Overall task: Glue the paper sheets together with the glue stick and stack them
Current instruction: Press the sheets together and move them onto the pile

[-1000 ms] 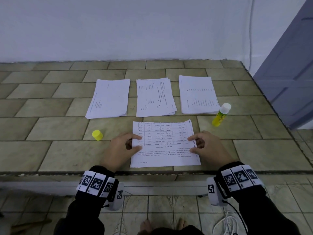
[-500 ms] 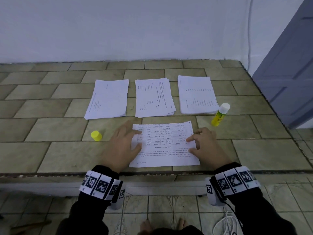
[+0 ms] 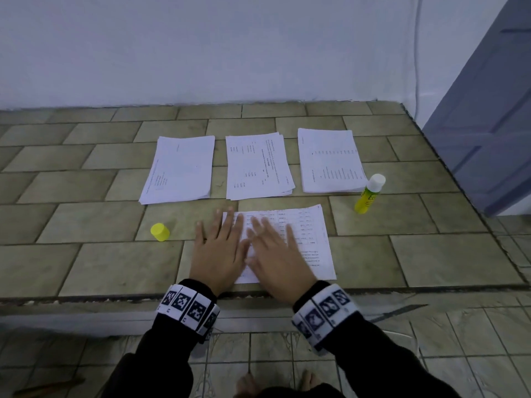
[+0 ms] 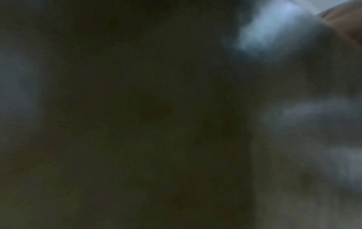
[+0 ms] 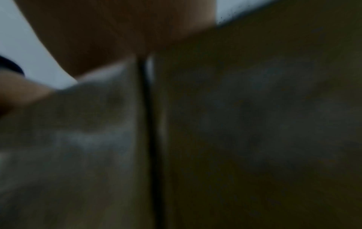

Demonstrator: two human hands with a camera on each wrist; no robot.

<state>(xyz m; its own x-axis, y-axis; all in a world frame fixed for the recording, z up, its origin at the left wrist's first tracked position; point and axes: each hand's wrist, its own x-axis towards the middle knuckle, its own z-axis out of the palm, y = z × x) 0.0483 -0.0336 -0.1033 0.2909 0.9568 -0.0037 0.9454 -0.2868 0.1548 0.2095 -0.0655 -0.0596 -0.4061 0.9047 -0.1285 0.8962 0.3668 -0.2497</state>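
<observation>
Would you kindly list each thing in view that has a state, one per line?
Glue stick: upright, uncapped, by the right pile.
Yellow cap: off, lying on the tiles.
Printed sheet: flat, pressed under both hands.
Left hand: fingers straight, flat on the sheet's left edge.
Right hand: fingers straight, flat on the sheet.
Three paper piles: lying flat in a row.

Tiled bench (image 3: 86,262) against a plain white wall (image 3: 201,47); grey-blue door (image 3: 488,124) right of the bench, tiled floor (image 3: 459,334) below.
</observation>
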